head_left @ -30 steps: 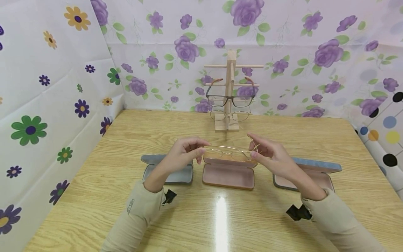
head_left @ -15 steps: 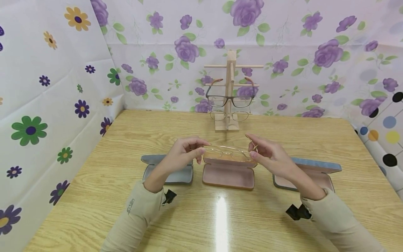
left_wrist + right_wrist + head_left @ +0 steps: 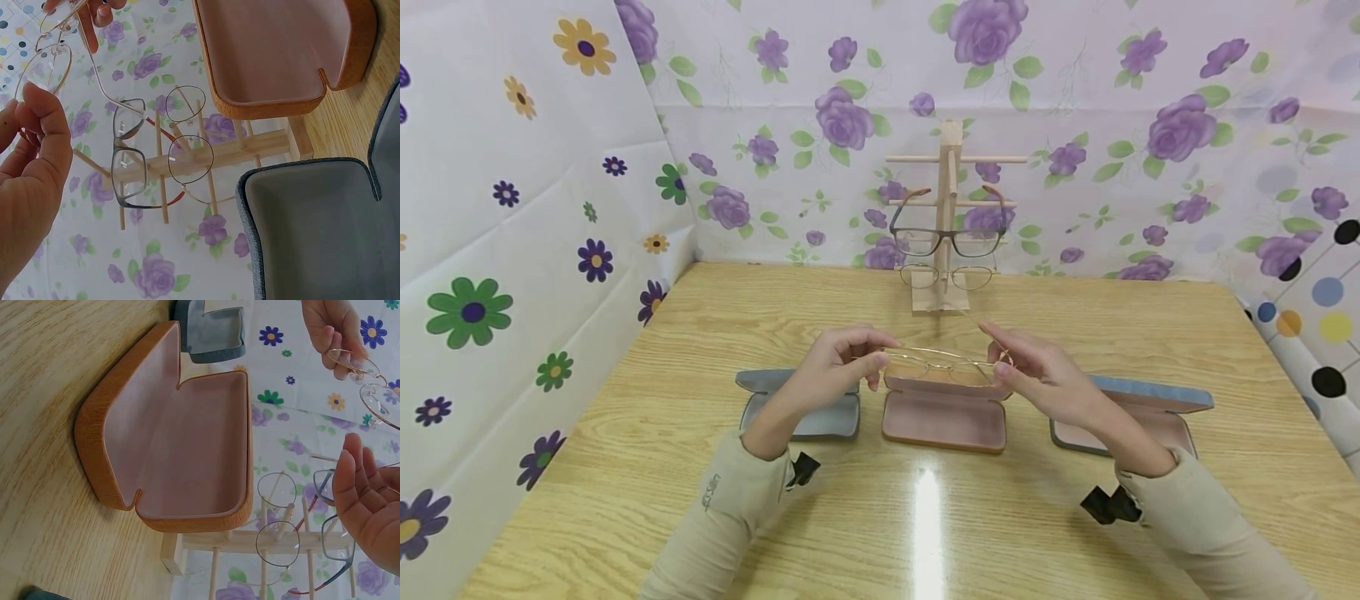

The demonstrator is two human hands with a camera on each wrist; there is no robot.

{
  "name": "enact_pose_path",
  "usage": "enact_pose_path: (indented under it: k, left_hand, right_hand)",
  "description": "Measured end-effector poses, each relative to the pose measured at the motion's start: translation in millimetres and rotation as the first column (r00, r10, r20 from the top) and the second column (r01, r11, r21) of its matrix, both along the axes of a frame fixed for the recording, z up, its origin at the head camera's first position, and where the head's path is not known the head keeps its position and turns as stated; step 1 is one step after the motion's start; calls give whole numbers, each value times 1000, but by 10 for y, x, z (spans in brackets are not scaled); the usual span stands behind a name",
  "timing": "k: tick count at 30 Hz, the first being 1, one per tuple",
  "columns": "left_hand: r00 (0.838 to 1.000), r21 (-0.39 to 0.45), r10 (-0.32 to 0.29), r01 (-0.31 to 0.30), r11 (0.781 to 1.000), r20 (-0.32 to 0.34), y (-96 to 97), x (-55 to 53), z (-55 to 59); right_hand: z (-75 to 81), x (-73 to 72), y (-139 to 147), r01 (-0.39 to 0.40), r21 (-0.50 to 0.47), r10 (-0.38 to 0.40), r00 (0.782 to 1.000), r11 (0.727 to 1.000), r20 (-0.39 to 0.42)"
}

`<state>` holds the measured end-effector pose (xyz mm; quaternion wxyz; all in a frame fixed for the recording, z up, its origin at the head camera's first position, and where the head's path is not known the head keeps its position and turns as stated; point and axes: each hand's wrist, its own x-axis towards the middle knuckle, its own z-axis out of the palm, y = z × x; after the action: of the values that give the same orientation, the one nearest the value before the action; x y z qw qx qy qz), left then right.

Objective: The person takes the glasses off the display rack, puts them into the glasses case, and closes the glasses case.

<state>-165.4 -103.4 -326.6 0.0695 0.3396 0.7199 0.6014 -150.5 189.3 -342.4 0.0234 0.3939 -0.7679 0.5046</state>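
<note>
A pair of thin gold-framed eyeglasses (image 3: 938, 367) is held level above the open orange-brown glasses case (image 3: 943, 423). My left hand (image 3: 831, 367) pinches its left end between thumb and fingers. At the right end my right hand (image 3: 1051, 375) has its thumb on the frame near the hinge, the other fingers behind and along the temple arm. The left wrist view shows a round clear lens (image 3: 45, 69) beside my left fingertips. In the right wrist view the fingers of my right hand (image 3: 375, 500) hide part of that side. The case's pink lining is bare.
An open grey-blue case (image 3: 823, 415) stands on the left, and another with a blue lid (image 3: 1157, 393) on the right. Behind, a wooden display stand (image 3: 951, 150) carries dark-framed glasses (image 3: 946, 237) above thin round-framed glasses (image 3: 917, 277). Flowered cloth (image 3: 842, 117) hangs at the back.
My right hand has shifted slightly left, and its fingers have moved the right temple arm inward. My left hand stays in place with the eyeglasses.
</note>
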Motion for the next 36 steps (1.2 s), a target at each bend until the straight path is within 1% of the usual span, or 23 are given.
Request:
enact_pose_path:
  k: [5, 11, 14, 17, 23, 27, 33, 36]
  left_hand:
    - [1000, -4, 6, -6, 1000, 3, -1, -2, -4]
    - [1000, -8, 11, -11, 1000, 11, -4, 5, 0]
    - [1000, -8, 10, -10, 1000, 12, -6, 3, -2]
    - [1000, -4, 5, -5, 1000, 11, -8, 3, -4]
    - [1000, 0, -8, 8, 1000, 1, -18, -16, -31]
    - [1000, 3, -12, 12, 1000, -3, -18, -25, -44]
    - [1000, -2, -9, 9, 1000, -3, -16, -26, -46]
    - [1000, -2, -12, 12, 1000, -3, -18, -22, -42]
  right_hand:
    - [13, 10, -3, 8, 24, -8, 1000, 1000, 4]
    - [11, 5, -2, 22, 71, -19, 999, 997, -43]
    - [6, 1, 3, 12, 85, -7, 998, 996, -57]
    - [2, 0, 7, -13, 82, 16, 999, 997, -37]
    - [4, 0, 8, -75, 54, 71, 995, 996, 69]
    - [7, -4, 11, -87, 68, 83, 995, 994, 63]
    - [11, -13, 18, -97, 91, 95, 995, 991, 25]
    - [11, -13, 22, -103, 95, 100, 994, 990, 38]
